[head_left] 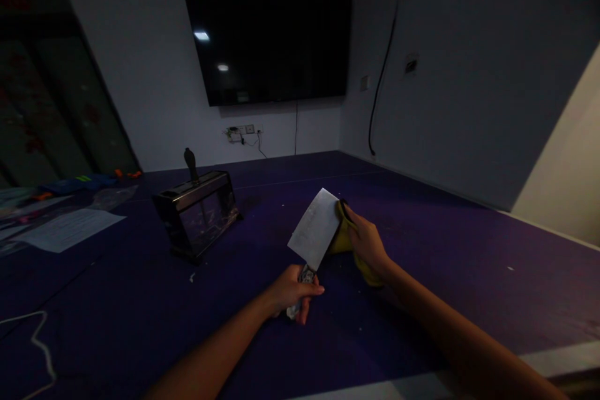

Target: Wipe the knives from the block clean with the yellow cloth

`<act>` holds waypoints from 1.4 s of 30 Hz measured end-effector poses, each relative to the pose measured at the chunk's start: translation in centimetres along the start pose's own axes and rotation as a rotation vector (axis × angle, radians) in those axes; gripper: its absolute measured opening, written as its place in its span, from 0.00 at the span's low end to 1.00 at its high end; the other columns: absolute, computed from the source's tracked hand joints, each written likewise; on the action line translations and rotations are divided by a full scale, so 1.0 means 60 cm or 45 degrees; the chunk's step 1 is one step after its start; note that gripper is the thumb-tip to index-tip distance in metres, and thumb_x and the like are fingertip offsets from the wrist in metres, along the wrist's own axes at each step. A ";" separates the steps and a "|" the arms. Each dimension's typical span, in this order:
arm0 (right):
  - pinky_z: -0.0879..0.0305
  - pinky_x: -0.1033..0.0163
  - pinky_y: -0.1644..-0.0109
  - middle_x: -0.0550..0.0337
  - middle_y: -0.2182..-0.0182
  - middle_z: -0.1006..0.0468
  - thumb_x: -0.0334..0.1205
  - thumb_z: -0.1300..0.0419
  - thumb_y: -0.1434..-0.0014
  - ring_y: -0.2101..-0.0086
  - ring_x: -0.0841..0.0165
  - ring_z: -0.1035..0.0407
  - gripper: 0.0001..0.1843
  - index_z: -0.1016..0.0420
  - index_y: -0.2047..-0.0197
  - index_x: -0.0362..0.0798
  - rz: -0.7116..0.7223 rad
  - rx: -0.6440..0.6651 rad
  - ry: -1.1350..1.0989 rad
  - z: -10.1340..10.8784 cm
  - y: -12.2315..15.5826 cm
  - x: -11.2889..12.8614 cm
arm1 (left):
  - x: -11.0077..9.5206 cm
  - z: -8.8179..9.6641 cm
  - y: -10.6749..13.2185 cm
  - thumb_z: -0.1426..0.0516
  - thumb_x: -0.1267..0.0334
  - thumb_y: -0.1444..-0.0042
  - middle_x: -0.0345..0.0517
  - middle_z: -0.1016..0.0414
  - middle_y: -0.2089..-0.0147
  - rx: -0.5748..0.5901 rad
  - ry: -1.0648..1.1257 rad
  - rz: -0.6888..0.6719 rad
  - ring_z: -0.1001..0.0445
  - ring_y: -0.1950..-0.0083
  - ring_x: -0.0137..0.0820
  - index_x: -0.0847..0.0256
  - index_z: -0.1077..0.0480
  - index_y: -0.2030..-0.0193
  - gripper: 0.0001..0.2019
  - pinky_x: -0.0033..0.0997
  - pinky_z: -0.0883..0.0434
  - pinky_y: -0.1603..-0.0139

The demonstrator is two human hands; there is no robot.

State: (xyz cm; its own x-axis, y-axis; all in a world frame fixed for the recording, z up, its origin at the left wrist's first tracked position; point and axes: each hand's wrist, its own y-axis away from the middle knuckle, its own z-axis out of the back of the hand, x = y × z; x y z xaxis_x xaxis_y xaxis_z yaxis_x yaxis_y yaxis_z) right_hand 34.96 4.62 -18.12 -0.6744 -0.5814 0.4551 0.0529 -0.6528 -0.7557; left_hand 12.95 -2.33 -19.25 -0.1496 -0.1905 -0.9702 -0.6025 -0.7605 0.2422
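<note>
My left hand [295, 290] is closed around the patterned handle of a cleaver [315, 228]. Its broad, pale metal blade points up and away from me, above the purple table surface. In my right hand [368, 240] is a yellow cloth [344, 240], pinched at the blade's right edge and hanging down below the fingers. Part of the cloth lies behind the blade, so its contact there is partly hidden. To the left of both hands stands a knife block [204, 212] with clear sides and a dark frame; one dark-handled knife [190, 164] sticks up from its top.
Papers [70, 229] and plastic wrapping lie at the far left. A white cord [44, 350] curls at the near left. Small white scraps dot the purple surface [262, 200]. A television [276, 47] hangs on the back wall above sockets [244, 131]; a black cable [385, 59] runs down the right wall.
</note>
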 end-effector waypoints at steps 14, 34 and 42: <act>0.35 0.65 0.68 0.53 0.65 0.22 0.29 0.53 0.48 0.71 0.65 0.28 0.29 0.38 0.42 0.45 0.039 0.145 0.556 0.021 0.000 0.025 | 0.004 -0.001 -0.004 0.40 0.54 0.59 0.33 0.39 0.88 -0.001 -0.004 0.012 0.35 0.88 0.29 0.62 0.40 0.70 0.17 0.21 0.42 0.89; 0.27 0.59 0.66 0.52 0.36 0.56 0.31 0.53 0.46 0.52 0.57 0.34 0.31 0.48 0.37 0.52 0.082 0.086 0.551 0.010 0.010 0.068 | 0.000 -0.009 -0.003 0.41 0.53 0.59 0.36 0.39 0.89 -0.017 -0.028 -0.004 0.36 0.89 0.29 0.62 0.41 0.76 0.16 0.21 0.44 0.90; 0.31 0.56 0.53 0.54 0.42 0.38 0.30 0.51 0.46 0.51 0.59 0.35 0.31 0.45 0.38 0.51 0.275 0.242 0.474 -0.001 0.021 0.079 | -0.002 -0.013 -0.002 0.41 0.54 0.59 0.34 0.40 0.89 -0.098 0.010 0.013 0.36 0.89 0.29 0.62 0.41 0.75 0.15 0.21 0.44 0.89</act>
State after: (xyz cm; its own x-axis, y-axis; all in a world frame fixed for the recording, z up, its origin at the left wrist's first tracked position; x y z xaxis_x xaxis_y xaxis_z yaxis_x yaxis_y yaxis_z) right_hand 31.80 1.08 -16.94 -0.8498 -0.5224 0.0706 0.3316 -0.6339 -0.6988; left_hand 13.69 -2.70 -19.16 -0.1489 -0.2034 -0.9677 -0.5386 -0.8040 0.2519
